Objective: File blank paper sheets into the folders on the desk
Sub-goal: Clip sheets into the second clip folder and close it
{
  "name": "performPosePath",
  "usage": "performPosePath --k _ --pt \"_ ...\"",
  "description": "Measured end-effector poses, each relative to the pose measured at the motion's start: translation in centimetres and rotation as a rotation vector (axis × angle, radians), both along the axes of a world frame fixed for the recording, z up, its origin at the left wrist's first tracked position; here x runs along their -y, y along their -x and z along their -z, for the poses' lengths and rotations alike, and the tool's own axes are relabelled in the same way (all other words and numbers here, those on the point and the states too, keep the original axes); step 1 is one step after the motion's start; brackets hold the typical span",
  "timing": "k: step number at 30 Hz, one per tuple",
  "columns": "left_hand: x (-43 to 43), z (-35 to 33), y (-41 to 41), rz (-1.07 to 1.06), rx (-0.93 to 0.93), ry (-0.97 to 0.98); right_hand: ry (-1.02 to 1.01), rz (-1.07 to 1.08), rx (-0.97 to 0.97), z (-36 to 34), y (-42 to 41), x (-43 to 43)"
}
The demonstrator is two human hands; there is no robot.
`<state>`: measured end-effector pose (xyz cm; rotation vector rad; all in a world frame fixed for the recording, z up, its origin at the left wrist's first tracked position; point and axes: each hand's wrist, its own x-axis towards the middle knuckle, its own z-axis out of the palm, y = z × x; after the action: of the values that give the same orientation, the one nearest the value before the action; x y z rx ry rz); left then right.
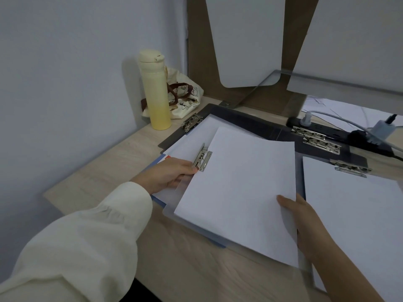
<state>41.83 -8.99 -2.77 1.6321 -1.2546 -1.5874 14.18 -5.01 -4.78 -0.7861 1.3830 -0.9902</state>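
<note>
A stack of blank white sheets (239,188) lies tilted on a clear blue-edged folder (218,244) in the middle of the desk. My left hand (168,175) grips the folder's left edge, its thumb pressing the raised metal clip (202,159). My right hand (305,223) holds the stack's right edge, thumb on top. Behind lies a dark folder (250,120) holding paper under its own clip (192,123). To the right, another folder with white sheets (353,214) lies under a clip (351,168).
A yellow bottle (156,90) and a printed cloth bag (185,99) stand at the back left by the wall. A black power strip (340,136) with plugs and cables runs along the back right, with further metal clips (316,138) beside it. The desk edge runs front left.
</note>
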Motion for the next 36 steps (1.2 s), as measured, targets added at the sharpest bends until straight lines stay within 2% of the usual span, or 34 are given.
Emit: performPosePath --k 3,5,8,11,13,18,22,25,26,28,31,32,33,36 --pt "-0.3 0.2 0.2 -0.04 0.017 0.023 -0.011 -0.008 -0.059 -0.1 -0.1 0.2" --pt "-0.6 0.3 0.5 -0.073 0.017 0.04 0.016 -0.01 -0.193 -0.2 0.1 0.2" --pt "-0.9 0.3 1.0 -0.124 -0.001 0.097 0.14 -0.059 -0.58 -0.6 0.4 -0.1" --pt "-1.7 -1.5 1.7 -0.146 -0.128 0.149 0.265 -0.255 -0.976 -1.5 0.5 -1.1" --pt "-2.4 -3.5 2.4 -0.148 -0.212 0.203 0.279 -0.388 -1.053 -2.1 0.4 -1.4" --pt "-4.9 -9.1 7.1 -0.058 -0.281 0.293 0.222 -0.431 -0.771 -5.2 1.4 -1.9" --pt "-5.6 -11.0 13.4 0.101 -0.146 0.433 0.225 -0.347 -0.333 -8.6 4.2 -2.3" --pt "-5.5 -9.9 17.6 0.237 -0.102 0.467 0.307 -0.183 -0.002 -10.4 8.1 -3.3" --pt "-5.7 -9.3 18.7 0.281 -0.089 0.452 0.319 -0.172 0.124 -11.0 9.8 -3.8" --pt "-6.1 -8.0 20.6 0.362 -0.028 0.416 0.327 -0.288 0.36 -11.6 12.8 -5.2" --pt "-6.6 -4.9 22.2 0.368 0.12 0.316 0.442 -0.127 0.275 -11.9 16.2 -7.5" --pt "-6.9 -3.7 22.5 0.327 0.126 0.258 0.457 -0.178 0.28 -11.6 16.8 -7.6" --pt "-7.2 -2.7 22.8 0.278 0.082 0.202 0.449 -0.143 0.301 -11.4 17.8 -7.9" --pt "-7.5 -0.5 23.5 0.12 -0.079 0.077 0.314 0.076 0.023 -10.0 20.4 -8.3"
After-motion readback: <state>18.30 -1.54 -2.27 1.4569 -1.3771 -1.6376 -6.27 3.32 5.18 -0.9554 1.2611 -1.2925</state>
